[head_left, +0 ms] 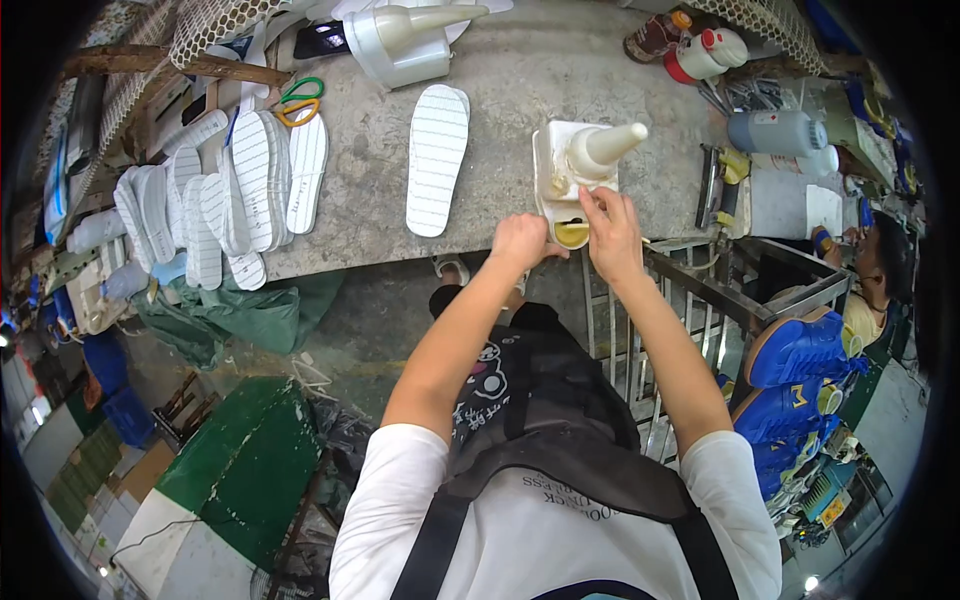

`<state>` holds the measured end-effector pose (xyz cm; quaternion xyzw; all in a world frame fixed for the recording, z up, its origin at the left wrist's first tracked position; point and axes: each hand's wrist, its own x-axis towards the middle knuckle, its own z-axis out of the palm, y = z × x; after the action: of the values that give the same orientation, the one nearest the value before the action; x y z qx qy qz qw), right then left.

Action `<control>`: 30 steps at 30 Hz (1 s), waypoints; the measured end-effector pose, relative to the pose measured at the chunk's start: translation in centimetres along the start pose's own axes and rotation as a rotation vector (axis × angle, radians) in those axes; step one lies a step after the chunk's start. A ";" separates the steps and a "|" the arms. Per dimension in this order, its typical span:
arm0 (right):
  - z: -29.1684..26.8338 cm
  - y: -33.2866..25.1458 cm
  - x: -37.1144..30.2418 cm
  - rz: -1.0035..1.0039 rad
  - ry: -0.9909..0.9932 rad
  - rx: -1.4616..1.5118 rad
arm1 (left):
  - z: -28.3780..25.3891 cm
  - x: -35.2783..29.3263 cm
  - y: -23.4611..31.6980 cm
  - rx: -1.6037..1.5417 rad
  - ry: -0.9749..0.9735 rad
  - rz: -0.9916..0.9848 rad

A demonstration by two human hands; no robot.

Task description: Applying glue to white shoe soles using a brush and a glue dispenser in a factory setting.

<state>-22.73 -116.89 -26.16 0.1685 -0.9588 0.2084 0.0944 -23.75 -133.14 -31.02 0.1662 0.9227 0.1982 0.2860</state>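
Observation:
A white plastic container [545, 165] with a tall cone-shaped spout [612, 144] lies near the front edge of the workbench. Its cut-open near end shows a yellow inside [571, 234]. My left hand [522, 241] is curled closed beside the left of that opening; whatever its fingers hold is hidden. On the opening's right is my right hand [615, 235], thumb and fingers drawn together at the container's rim, and I cannot make out anything between them. A pair of white striped insoles [437, 160], one atop the other, lies to the left.
Stacks of striped insoles [262, 180] and green-and-orange scissors [300, 102] lie at the left of the concrete bench [370, 140]. A second spouted container [400, 55] is at the back. Right are bottles [770, 132], a metal rack [690, 280] and blue shoes [795, 350]; another person [880, 260] is beyond.

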 end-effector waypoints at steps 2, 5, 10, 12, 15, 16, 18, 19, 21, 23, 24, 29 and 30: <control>-0.2 -0.2 -0.2 0.020 -0.043 0.038 | 0.5 1.1 -2.1 -0.096 0.005 0.125; 0.1 -0.3 -0.4 0.044 -0.038 0.029 | 1.6 2.0 -3.4 -0.160 -0.010 0.272; 0.4 -1.0 0.2 0.114 -0.028 0.051 | 2.9 0.6 -3.4 -0.369 0.241 0.153; 0.2 -1.0 0.3 0.125 -0.026 0.068 | 2.9 -0.2 -3.7 -0.453 0.396 0.081; -0.1 -1.1 0.5 0.134 -0.033 0.068 | 1.2 -1.1 -3.6 -0.483 0.224 0.035; -0.4 -1.4 0.7 0.144 -0.041 0.075 | 0.8 -1.2 -3.3 -0.438 0.230 0.087; -0.4 -1.8 0.8 0.149 -0.044 0.088 | 0.1 -1.1 -2.6 -0.383 0.241 0.135; -0.3 -2.0 0.6 0.149 -0.041 0.117 | -0.3 -0.8 -2.3 -0.316 0.229 0.093; -0.7 -2.7 0.2 0.140 -0.034 0.161 | -0.6 -0.9 -2.5 -0.236 0.225 0.038; -2.0 -3.3 -0.6 0.104 -0.135 0.074 | -0.7 -1.2 -3.4 -0.209 0.364 0.077; -2.9 -3.0 -1.7 0.125 -0.083 0.111 | -1.9 -1.9 -3.4 -0.375 0.468 0.147; -5.7 0.0 -1.3 0.370 0.001 0.008 | -9.4 -2.3 -10.2 -0.405 1.013 -0.254; -5.9 1.1 0.5 0.393 -0.140 -0.130 | -9.8 -1.3 -11.6 -0.317 1.006 -0.350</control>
<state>-22.97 -113.53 -21.12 -0.0141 -0.9888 0.1483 -0.0040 -30.79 -146.37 -28.37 -0.1498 0.9182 0.3389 -0.1399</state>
